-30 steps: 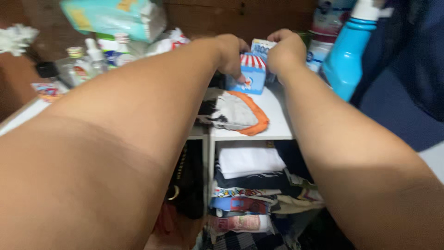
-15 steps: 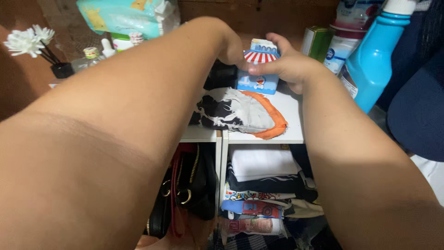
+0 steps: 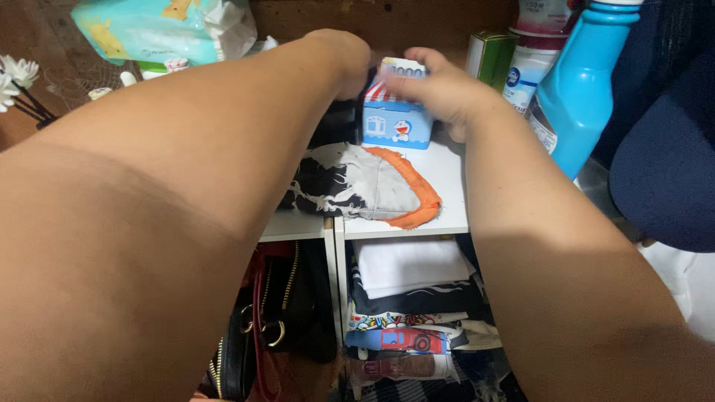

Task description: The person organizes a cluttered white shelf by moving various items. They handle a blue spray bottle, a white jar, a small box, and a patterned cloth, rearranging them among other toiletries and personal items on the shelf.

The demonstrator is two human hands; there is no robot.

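Blue house-shaped box [image 3: 396, 117] standing upright on the white shelf top [image 3: 447, 190], gripped from both sides: left hand [image 3: 344, 61] closed at its left upper edge, right hand [image 3: 439, 88] curled over its roof. Nearer lies an orange-edged cloth [image 3: 376, 186]; right of the fingers, a blue bottle [image 3: 577, 89].

both arms were bare from the upper arm down, with no sleeves. the left hand [image 3: 344, 59] and right hand [image 3: 439, 89] wore no gloves or rings.
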